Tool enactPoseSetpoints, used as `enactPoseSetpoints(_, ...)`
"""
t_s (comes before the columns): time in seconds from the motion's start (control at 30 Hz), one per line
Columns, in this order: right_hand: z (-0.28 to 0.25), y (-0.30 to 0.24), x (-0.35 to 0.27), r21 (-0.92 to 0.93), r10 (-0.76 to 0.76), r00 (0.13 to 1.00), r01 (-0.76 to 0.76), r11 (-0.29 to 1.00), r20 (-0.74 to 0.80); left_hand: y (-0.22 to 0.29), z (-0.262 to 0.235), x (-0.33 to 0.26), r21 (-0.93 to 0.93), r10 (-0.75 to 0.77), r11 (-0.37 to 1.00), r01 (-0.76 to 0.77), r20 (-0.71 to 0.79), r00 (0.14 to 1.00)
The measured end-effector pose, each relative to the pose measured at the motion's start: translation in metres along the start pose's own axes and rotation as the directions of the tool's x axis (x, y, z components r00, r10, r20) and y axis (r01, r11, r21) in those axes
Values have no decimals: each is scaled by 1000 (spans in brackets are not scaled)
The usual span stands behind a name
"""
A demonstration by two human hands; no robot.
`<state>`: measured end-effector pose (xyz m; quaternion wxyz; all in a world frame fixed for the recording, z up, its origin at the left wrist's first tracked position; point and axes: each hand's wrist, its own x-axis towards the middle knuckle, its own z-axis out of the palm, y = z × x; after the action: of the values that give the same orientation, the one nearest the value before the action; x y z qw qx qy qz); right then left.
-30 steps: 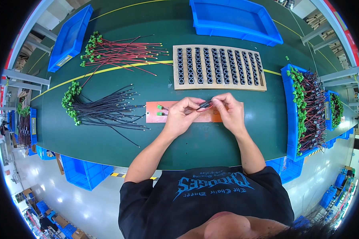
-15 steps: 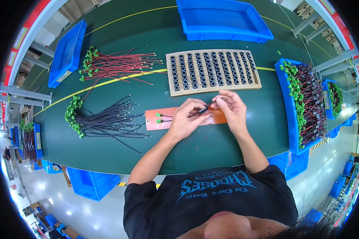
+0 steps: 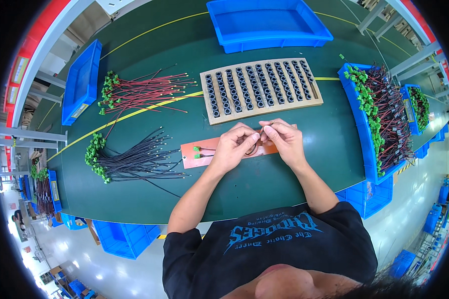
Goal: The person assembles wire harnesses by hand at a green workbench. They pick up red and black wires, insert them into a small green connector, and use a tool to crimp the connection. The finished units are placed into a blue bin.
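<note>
My left hand and my right hand meet over an orange board, thumbs and fingertips pinched close together. Between them bends a thin dark wire, gripped by both hands; its ends are hidden by the fingers. Whether a black part is also inside my fingers cannot be made out. On the board's left part lie two green connectors with dark wires running under my left hand. Just beyond my hands sits a wooden tray with rows of black ring-shaped parts.
Left on the green table lie black wires and red wires with green connectors. A blue bin of wired connectors stands right. Blue trays stand at the back and far left.
My fingertips have drawn closer together. The black part seen between them before is now hidden, and a loop of wire shows below. The whole view has shifted slightly.
</note>
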<state>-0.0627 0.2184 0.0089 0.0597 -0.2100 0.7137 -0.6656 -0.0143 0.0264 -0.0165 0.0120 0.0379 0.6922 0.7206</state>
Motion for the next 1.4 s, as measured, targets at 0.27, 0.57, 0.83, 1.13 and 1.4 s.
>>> enactPoseSetpoints(0.27,2,9,-7,141,177,984,-176,974,10,6,-4,-2,-40,-23,999,25,41,999)
enactPoseSetpoints(0.57,-5,10,-18,-141,18,999,-24,990,-44,10,-10,-26,171,89,981,-96,51,995)
enactPoseSetpoints(0.83,-9,16,-23,-458,-298,954,279,844,32,8,-6,-20,415,215,876,-246,121,969)
enactPoseSetpoints(1.13,-15,26,-25,-561,-255,966,238,793,49,10,3,-22,425,83,903,-64,-25,996)
enactPoseSetpoints(1.4,-33,20,-20,-618,-209,978,152,771,-20,15,8,-21,456,49,890,-21,-48,998)
